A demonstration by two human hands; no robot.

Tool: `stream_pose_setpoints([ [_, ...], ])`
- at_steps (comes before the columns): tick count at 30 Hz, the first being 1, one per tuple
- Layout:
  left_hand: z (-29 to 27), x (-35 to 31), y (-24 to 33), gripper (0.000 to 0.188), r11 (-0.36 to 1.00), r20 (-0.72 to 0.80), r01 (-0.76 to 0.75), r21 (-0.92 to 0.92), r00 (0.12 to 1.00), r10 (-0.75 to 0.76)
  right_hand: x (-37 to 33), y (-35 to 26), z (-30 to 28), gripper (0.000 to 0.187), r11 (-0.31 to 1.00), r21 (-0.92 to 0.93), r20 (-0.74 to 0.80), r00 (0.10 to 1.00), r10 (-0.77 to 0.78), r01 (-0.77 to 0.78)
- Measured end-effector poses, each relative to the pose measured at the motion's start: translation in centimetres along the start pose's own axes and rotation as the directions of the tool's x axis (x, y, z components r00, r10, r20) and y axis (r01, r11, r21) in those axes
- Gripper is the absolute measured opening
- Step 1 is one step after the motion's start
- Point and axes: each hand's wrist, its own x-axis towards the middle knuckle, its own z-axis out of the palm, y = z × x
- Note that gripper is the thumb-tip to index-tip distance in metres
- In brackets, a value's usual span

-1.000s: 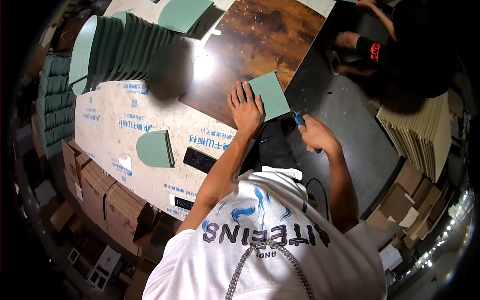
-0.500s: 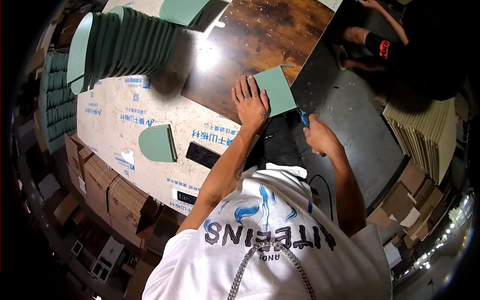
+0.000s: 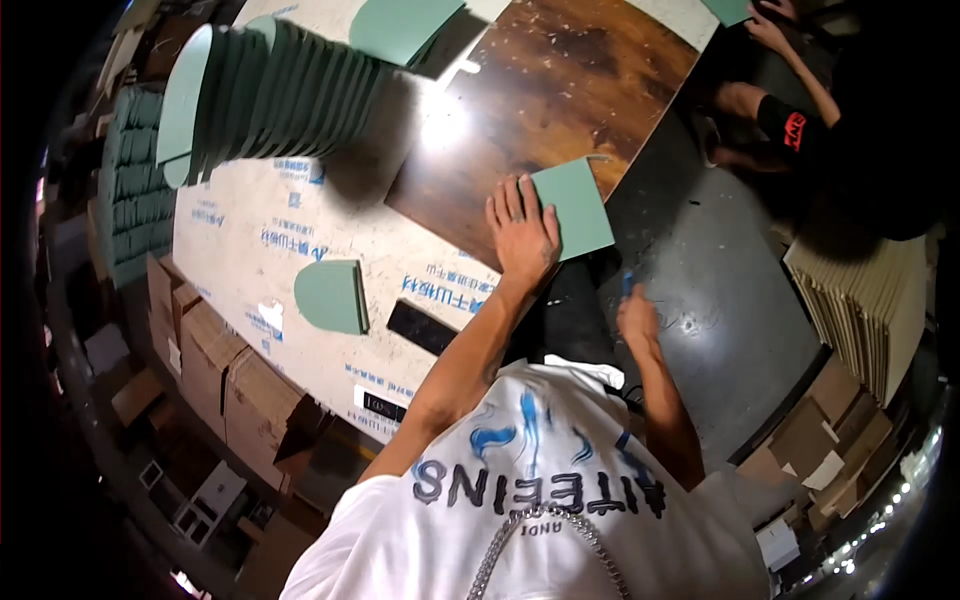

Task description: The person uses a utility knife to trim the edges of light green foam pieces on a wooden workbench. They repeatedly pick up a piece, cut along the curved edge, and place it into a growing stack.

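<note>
A squarish green panel [image 3: 581,212] lies on the brown wood-grain board [image 3: 470,175], its near right corner jutting past the edge. My left hand [image 3: 526,236] rests flat along the panel's left side, fingers stretched out. Below and to the right of the panel, apart from it, my right hand [image 3: 638,317] is closed around a blue-handled tool [image 3: 628,284]. The tool's kind is too blurred to make out. At the panel's far corner a thin strip [image 3: 598,157] sticks out.
A tall leaning stack of green panels [image 3: 285,95] stands far left. More rounded green pieces [image 3: 328,297] lie near a dark phone [image 3: 420,326] on the white table. Cardboard boxes [image 3: 215,355] line the left. At right are a co-worker's hands [image 3: 770,30] and stacked cream sheets [image 3: 860,300].
My right hand has drawn the blue-handled tool away from the panel's corner, toward me. My left hand stays on the panel. The whole view has shifted slightly.
</note>
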Motion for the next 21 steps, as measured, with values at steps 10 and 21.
stream_pose_setpoints([
  [10,0.0,0.9,0.3,0.062,0.997,-0.012,0.074,-0.008,0.997,-0.075,0.5,-8.9,-5.4,0.043,0.164,0.974,-0.119,0.970,-0.210,0.155],
  [21,-10.7,5.6,-0.5,0.032,0.060,0.802,0.807,-0.588,0.591,-0.085,0.1,-9.9,-9.6,0.019,0.151,0.863,-0.473,0.876,-0.088,0.482],
])
